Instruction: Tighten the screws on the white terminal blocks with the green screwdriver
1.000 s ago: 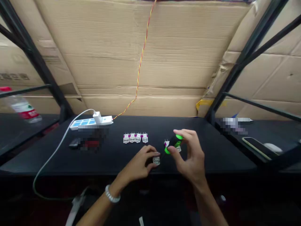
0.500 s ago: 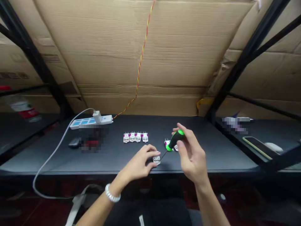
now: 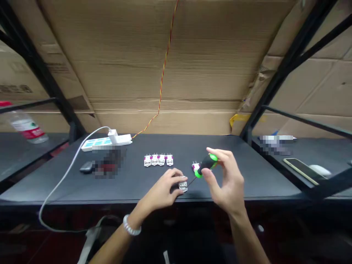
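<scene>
Presently: left hand (image 3: 161, 193) curled, fingers gripping a white terminal block (image 3: 183, 186); right hand (image 3: 228, 179) closed on a green-and-black screwdriver (image 3: 207, 165), tip just beside the block.

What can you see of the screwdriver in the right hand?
A small screwdriver with a black handle, bright green plastic at both ends, and a thin dark shaft. The right hand pinches the handle between thumb and fingers, tilted. The shaft slants down-left toward the small white module held by the left hand; whether the tip touches it cannot be told.
</scene>
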Demonstrator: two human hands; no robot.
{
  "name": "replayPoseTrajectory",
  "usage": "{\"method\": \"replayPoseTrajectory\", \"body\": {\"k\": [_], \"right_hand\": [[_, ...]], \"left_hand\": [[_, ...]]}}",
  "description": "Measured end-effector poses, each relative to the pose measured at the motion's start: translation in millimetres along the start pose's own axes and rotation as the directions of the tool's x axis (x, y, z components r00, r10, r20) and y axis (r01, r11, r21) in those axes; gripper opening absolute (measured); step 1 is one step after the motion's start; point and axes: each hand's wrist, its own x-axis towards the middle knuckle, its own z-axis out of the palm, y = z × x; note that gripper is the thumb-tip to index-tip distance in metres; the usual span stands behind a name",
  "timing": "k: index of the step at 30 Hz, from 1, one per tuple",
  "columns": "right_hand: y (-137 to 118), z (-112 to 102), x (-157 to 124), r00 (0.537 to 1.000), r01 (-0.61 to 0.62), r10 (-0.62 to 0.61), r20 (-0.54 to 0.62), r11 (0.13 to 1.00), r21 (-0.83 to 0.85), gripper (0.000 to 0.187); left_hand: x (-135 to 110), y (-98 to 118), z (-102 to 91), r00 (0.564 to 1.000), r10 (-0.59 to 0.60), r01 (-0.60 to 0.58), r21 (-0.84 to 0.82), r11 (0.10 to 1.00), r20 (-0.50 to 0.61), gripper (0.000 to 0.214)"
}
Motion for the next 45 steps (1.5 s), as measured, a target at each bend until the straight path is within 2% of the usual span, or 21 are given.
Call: {"method": "replayPoseTrajectory", "body": {"k": [2,7,12,17,23,28,34,40,45], "right_hand": [[-0.1,0.9,0.4,1.000,-0.013,0.012,-0.024,0.999,-0.031,0.042],[-1.0,1.7,-0.2,0.995,-0.041,0.030,0.097,0.993,0.109,0.054],[-1.8,1.6,0.7,1.000,-0.010,0.010,-0.012,0.999,-0.034,0.044],[-1.2,-0.8,0.1,0.991,-0.061,0.050,0.121,0.994,0.093,0.052],[-5.8,5.7,-2.2,0.998,-0.036,0.035,-0.043,0.999,-0.025,0.042],[-7.5,5.5,-4.0,0.996,-0.042,0.034,0.077,0.993,0.113,0.051],[-6.1,4.6,-3.0,0.999,-0.011,0.011,-0.042,1.000,-0.011,0.040],[-2.7,0.5,-1.6,0.998,-0.047,0.041,0.050,0.991,0.122,0.049],[-0.9,0.6,-0.6,0.999,-0.021,0.019,-0.046,0.998,-0.052,0.048]], "left_hand": [[0.0,-0.1,0.0,1.000,0.001,-0.001,0.000,1.000,0.001,0.040],[0.4,-0.4,0.1,1.000,0.010,-0.010,0.000,1.000,-0.004,0.039],[0.7,0.1,0.1,1.000,0.003,-0.003,-0.001,1.000,0.005,0.040],[1.0,1.2,-0.4,1.000,-0.002,0.002,-0.003,1.000,0.005,0.039],[1.0,1.5,-0.5,1.000,-0.007,0.007,0.000,1.000,0.004,0.040],[1.0,3.0,-0.9,1.000,-0.013,0.013,0.006,1.000,0.008,0.041],[0.7,1.8,-0.7,1.000,-0.005,0.005,0.005,1.000,0.006,0.041],[1.0,0.6,-0.4,1.000,-0.002,0.002,0.006,1.000,0.001,0.039],[0.9,0.7,0.1,1.000,0.003,-0.003,0.012,1.000,-0.003,0.040]]}}
